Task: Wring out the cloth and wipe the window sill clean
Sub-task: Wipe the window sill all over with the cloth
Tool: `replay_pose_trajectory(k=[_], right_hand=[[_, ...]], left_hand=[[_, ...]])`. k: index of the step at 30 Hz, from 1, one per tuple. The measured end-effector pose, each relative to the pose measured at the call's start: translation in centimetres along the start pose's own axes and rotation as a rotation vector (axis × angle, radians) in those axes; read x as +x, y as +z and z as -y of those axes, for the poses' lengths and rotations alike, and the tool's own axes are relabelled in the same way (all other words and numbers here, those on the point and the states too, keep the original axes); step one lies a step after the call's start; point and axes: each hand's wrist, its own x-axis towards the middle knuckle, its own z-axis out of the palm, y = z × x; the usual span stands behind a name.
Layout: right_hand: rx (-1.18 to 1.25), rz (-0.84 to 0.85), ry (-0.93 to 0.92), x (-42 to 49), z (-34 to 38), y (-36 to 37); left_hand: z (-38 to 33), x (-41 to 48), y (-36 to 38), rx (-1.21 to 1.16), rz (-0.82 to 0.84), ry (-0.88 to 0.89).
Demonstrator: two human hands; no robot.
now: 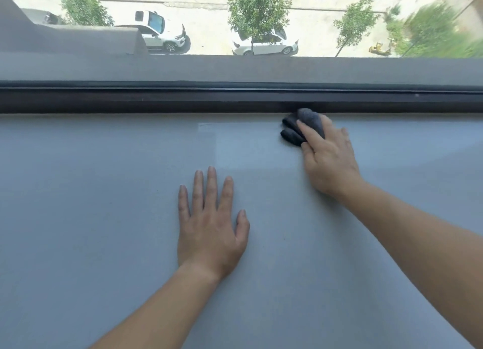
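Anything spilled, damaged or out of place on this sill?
Nothing stands out. The right hand grips the bunched grey cloth at the far edge of the sill by the window frame; the left hand rests flat on it.

cloth [300,128] on sill [104,192] by window frame [156,100], left hand [211,231] nearer

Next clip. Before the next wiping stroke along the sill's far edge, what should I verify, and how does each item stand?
1. Right hand grips the cloth: ok, bunched under its fingers.
2. Cloth touches the window sill: ok, at the far edge by the dark window frame.
3. Left hand clear of the far edge: ok, flat on the sill, nearer the person.
4. Cloth wrung out: cannot tell.
5. Sill surface clean: cannot tell.
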Motion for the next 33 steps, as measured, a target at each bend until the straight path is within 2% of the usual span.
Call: replay_pose_trajectory(k=[2,5,7,10,11,13,15,17,18,21,23,25,29,30,31,33], right_hand=[[0.030,-0.030,0.161,0.3,-2.9,-1.2],[0.098,-0.097,0.299,-0.1,-1.7,-1.1],[0.116,-0.098,0.230,-1.6,0.6,-0.2],[0.063,0.040,-0.125,-4.1,0.8,0.5],[0.051,0.057,-0.192,-3.8,-0.5,0.1],[0.052,-0.001,-0.113,-2.5,-3.4,-0.6],[0.125,-0.086,0.128,-1.6,-5.1,-1.2],[0.150,-0.107,0.252,-2.5,-4.0,-1.0],[0.134,-0.098,0.217,-3.9,-2.8,-0.7],[0.104,0.014,-0.178,-9.1,-1.0,0.5],[0.078,0.105,-0.327,-10.8,-2.4,0.3],[0.067,0.062,-0.278,-9.6,-4.7,-0.4],[0.123,-0.076,0.198,-7.7,-6.0,-1.1],[0.131,-0.081,0.208,-8.4,-5.2,-1.0],[0.137,-0.078,0.144,-9.7,-4.2,-0.6],[0.136,-0.018,-0.113,-13.8,-3.0,0.3]], left_hand=[[0.0,0.0,0.0,0.006,0.006,-0.003],[-0.1,0.0,0.0,0.015,0.012,-0.005],[-0.1,0.0,-0.1,0.020,0.014,-0.011],[-0.3,-0.1,-0.3,0.009,0.026,-0.018],[-0.3,-0.1,-0.4,0.009,0.028,-0.021],[-0.4,0.0,-0.5,0.010,0.029,-0.022],[-0.4,-0.1,-0.6,0.005,0.025,-0.025],[-0.4,-0.2,-0.6,-0.007,0.020,-0.026],[-0.4,-0.2,-0.6,-0.016,0.020,-0.023],[-0.5,-0.3,-0.6,0.005,0.042,-0.028],[-0.8,-0.7,-0.8,0.042,0.062,-0.047],[-1.7,-2.0,-0.9,0.018,0.050,-0.062],[-5.4,-7.7,0.0,-0.145,-0.032,-0.004],[-6.3,-9.1,0.5,-0.165,-0.034,-0.005],[-7.2,-10.3,1.0,-0.172,-0.025,-0.012],[-8.5,-12.1,1.9,-0.158,-0.001,-0.034]])
